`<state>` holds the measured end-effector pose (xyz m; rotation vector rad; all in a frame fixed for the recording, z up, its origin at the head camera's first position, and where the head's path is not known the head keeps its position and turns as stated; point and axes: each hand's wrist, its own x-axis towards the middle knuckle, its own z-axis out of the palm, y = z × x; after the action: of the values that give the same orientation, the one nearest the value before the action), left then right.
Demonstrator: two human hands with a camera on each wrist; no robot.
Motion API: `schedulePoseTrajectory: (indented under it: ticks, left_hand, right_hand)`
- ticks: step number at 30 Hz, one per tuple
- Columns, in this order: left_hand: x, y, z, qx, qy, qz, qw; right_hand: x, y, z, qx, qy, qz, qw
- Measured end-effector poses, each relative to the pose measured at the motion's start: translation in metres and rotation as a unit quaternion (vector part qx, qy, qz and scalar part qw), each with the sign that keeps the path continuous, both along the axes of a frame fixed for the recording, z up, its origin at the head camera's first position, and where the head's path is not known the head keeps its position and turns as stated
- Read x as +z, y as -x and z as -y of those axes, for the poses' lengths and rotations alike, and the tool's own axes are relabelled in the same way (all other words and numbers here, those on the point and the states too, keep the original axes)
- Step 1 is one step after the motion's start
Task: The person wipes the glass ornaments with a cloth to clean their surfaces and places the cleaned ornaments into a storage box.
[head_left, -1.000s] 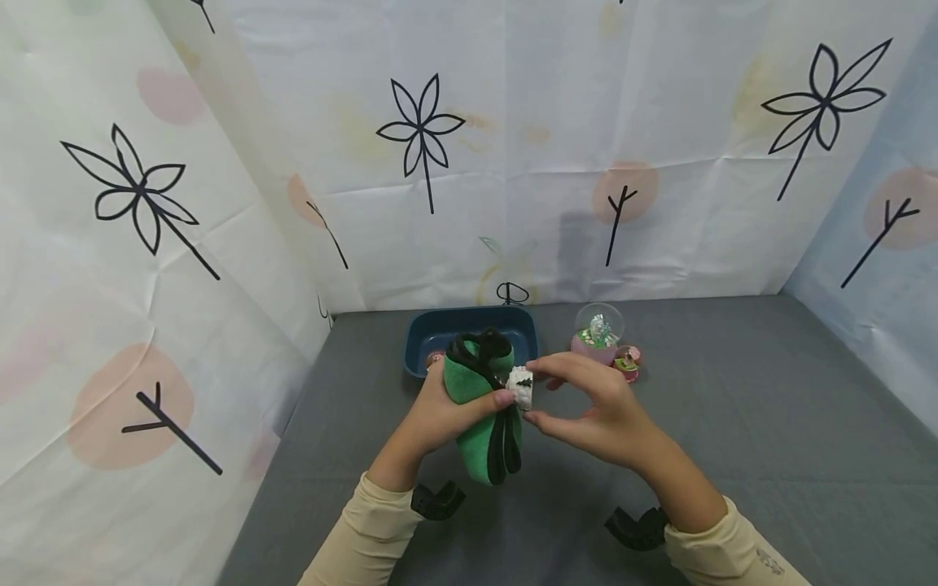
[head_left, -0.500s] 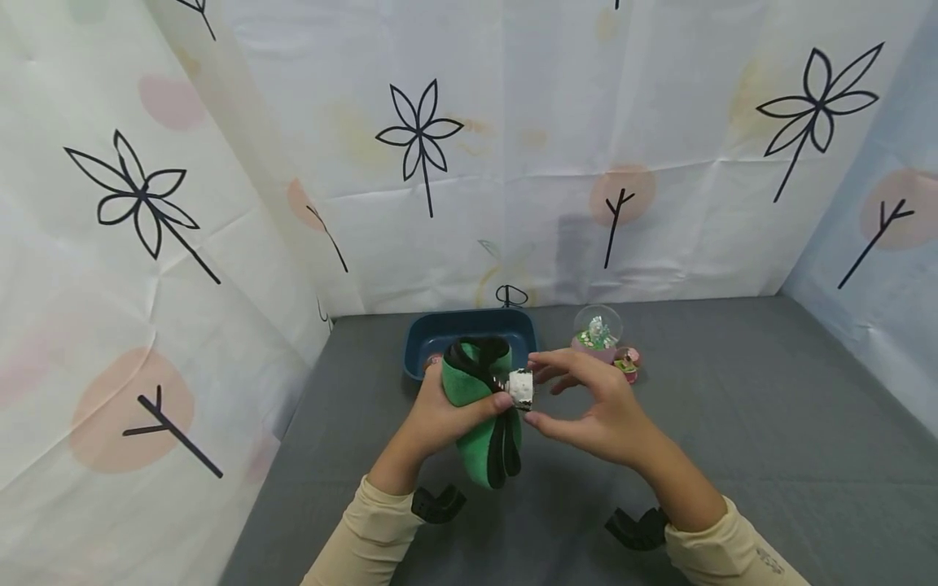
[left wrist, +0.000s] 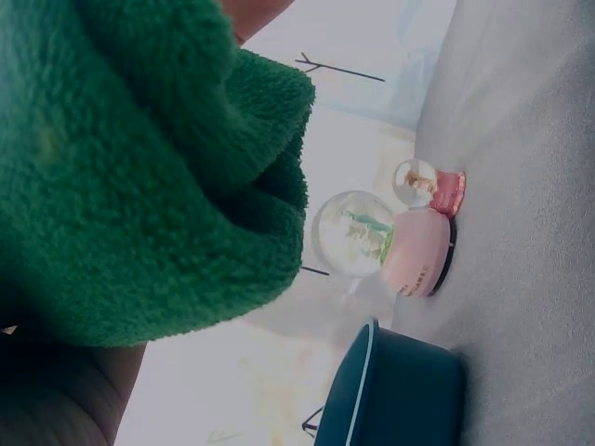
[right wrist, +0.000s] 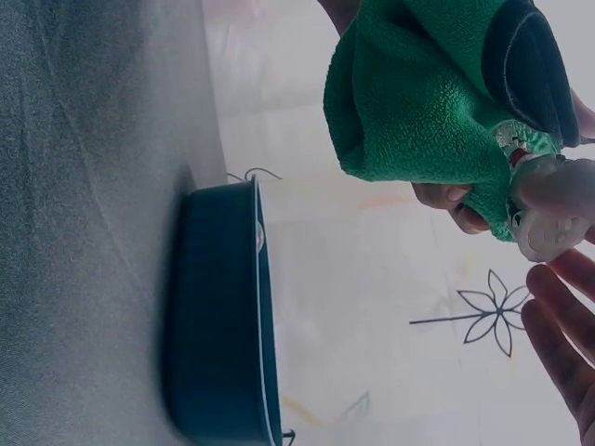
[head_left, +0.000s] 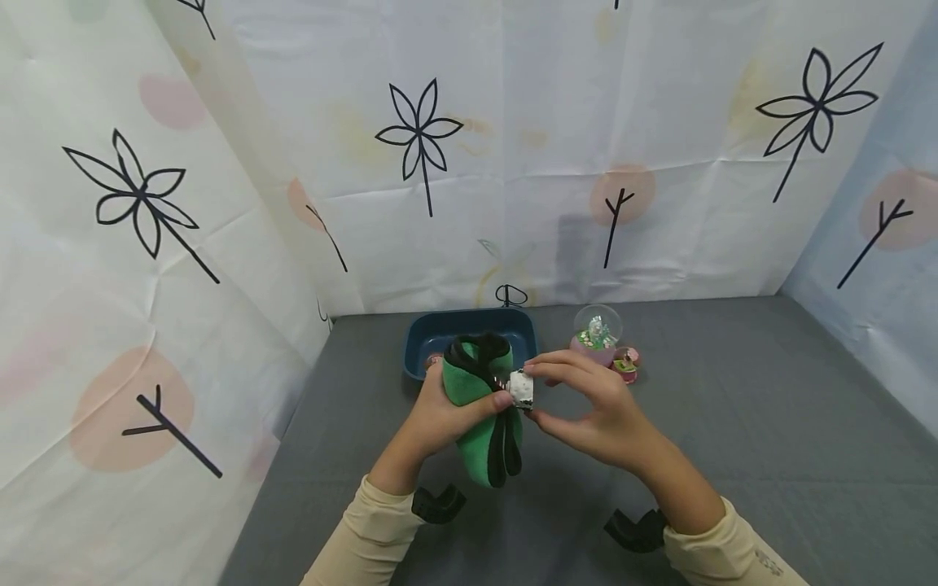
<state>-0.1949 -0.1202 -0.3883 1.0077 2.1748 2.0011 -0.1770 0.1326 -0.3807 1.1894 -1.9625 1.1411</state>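
A green cloth [head_left: 471,387] with black edging is bunched in my left hand [head_left: 443,419], which grips it round a small snow globe. The globe's white base [head_left: 522,390] sticks out of the cloth to the right; my left thumb lies against its near side. My right hand [head_left: 597,407] holds this base between thumb and fingertips. In the right wrist view, part of the clear globe [right wrist: 511,135] shows between the cloth folds above the pale base [right wrist: 544,232]. The left wrist view is largely covered by the cloth [left wrist: 158,214], and the small globe is hidden there.
A dark blue tray [head_left: 417,330] stands behind the left hand, with a small reddish thing [head_left: 434,359] partly visible in it. To its right are a larger snow globe on a pink base [head_left: 595,350] and a small red-based globe [head_left: 626,366]. Grey cloth [head_left: 733,423] covers the table.
The white base has turned, so its dark tree mark no longer faces the head camera. My right fingertips have come in from just off the base onto it. The left hand stays in place.
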Motion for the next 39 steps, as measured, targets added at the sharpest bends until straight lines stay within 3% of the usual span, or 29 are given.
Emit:
schedulePoseTrajectory:
  ticks: [9,18,27,35,39]
  left_hand:
    - [-0.0008,-0.0004,0.0004,-0.004,0.011,-0.006,0.9999]
    - [-0.0017,0.0011,-0.0015,-0.002,-0.005,-0.027,0.9996]
    - [-0.0035,0.0021,-0.0013,0.01,-0.003,-0.028,0.9995]
    - [-0.005,0.0011,-0.0013,0.0,-0.006,-0.014,0.9999]
    - [-0.0041,0.0006,-0.0014,-0.012,-0.016,-0.014,0.9997]
  right_hand:
    - [-0.0002,-0.0018,-0.0019,-0.014,-0.008,0.026,0.9995]
    - [0.0014,-0.0035,-0.0017,-0.029,-0.017,0.057,0.9978]
    - [0.0018,-0.0024,0.0037,0.03,-0.005,0.017,0.9994]
    - [-0.0004,-0.0009,0.0046,0.009,0.029,-0.028,0.9991]
    - [-0.0009,-0.0001,0.0032,-0.009,0.022,-0.021,0.9995]
